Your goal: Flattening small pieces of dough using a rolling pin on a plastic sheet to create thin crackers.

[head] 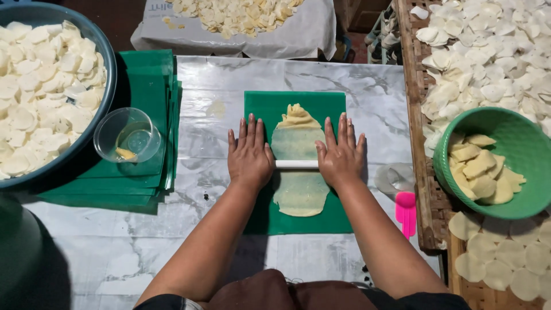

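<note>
My left hand [249, 154] and right hand [341, 156] lie flat, fingers spread, palms pressing either end of the white rolling pin [296, 164], which crosses the middle of the dough strip [298, 172] on the green sheet [298, 103] on the worktop [218, 97]. I judge equal pressure from both palms keeps thickness uniform. The unrolled lump [297, 115] at the far end needs a firmer pass.

head view: worn on the head, looks steeply down, close above both hands
shared: single view only
</note>
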